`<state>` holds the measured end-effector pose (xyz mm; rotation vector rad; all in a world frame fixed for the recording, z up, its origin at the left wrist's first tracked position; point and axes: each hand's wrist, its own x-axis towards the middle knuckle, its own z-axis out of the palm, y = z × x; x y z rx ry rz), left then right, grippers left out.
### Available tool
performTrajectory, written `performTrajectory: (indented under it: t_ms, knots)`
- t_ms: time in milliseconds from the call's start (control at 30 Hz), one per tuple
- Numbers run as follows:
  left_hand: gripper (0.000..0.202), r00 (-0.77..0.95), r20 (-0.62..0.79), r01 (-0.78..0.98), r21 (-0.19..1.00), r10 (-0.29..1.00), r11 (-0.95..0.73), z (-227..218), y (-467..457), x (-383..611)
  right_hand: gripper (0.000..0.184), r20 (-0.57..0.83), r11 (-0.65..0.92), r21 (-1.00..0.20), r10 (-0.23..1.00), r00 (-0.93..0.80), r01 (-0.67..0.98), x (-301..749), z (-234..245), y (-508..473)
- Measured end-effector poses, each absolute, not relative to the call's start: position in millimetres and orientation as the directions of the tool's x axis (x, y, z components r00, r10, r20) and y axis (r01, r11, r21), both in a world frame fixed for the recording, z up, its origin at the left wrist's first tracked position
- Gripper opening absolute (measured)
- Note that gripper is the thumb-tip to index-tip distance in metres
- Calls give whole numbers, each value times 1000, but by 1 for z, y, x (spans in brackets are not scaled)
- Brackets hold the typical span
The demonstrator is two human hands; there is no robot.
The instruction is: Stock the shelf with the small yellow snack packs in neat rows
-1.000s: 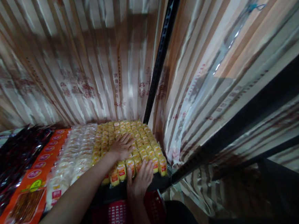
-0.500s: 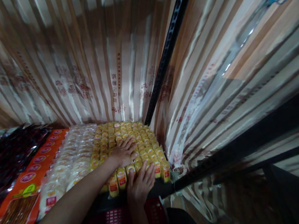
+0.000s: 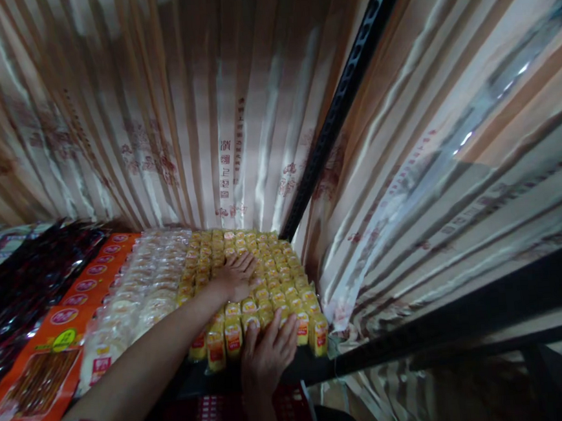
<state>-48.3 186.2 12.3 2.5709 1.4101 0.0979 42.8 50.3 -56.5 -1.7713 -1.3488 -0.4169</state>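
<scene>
Rows of small yellow wrapped cakes (image 3: 281,282) stand packed tightly on a dark shelf, several with red labels on their fronts. My left hand (image 3: 239,277) lies flat on top of them near the middle, fingers stretched toward the back right. At the front edge, my right hand (image 3: 269,351) rests with spread fingers against the front row, its fingertips over the tops. Neither hand is closed round a cake. Left of the cakes run rows of white round snacks in clear wrappers (image 3: 139,299), partly covered by my left forearm.
Orange snack packets (image 3: 53,345) and dark shiny packets (image 3: 19,289) lie farther left. Pleated printed curtain (image 3: 196,126) hangs behind and to the right. A black perforated post (image 3: 336,115) rises at the back corner. A red basket (image 3: 289,411) is below the shelf edge.
The view has shifted slightly, and a red sleeve with a white spot now shows on my left arm. Both hands stay at nearly the same places on the cakes.
</scene>
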Motion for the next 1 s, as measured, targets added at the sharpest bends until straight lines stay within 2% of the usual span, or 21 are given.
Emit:
performTrajectory:
  t_ms: [267, 467, 567, 700, 867, 1000]
  knots:
    - [62, 493, 117, 836, 209, 862, -507, 16, 193, -41, 62, 684, -52, -420, 638, 354, 906, 45, -59, 50]
    - [63, 503, -19, 839, 251, 864, -483, 16, 198, -28, 64, 678, -73, -396, 649, 345, 916, 45, -61, 50]
    - [63, 503, 10, 836, 249, 864, -490, 12, 199, -28, 63, 692, -55, -405, 634, 345, 913, 45, -60, 51]
    - [61, 453, 120, 852, 233, 883, -469, 17, 208, -36, 63, 715, -38, -408, 608, 345, 912, 45, -59, 51]
    - [67, 379, 46, 898, 222, 924, -379, 16, 222, -44, 64, 711, -52, -387, 618, 334, 921, 45, -60, 51]
    - [68, 392, 50, 895, 212, 919, -393, 3, 224, -45, 64, 696, -54, -407, 628, 348, 912, 44, -61, 51]
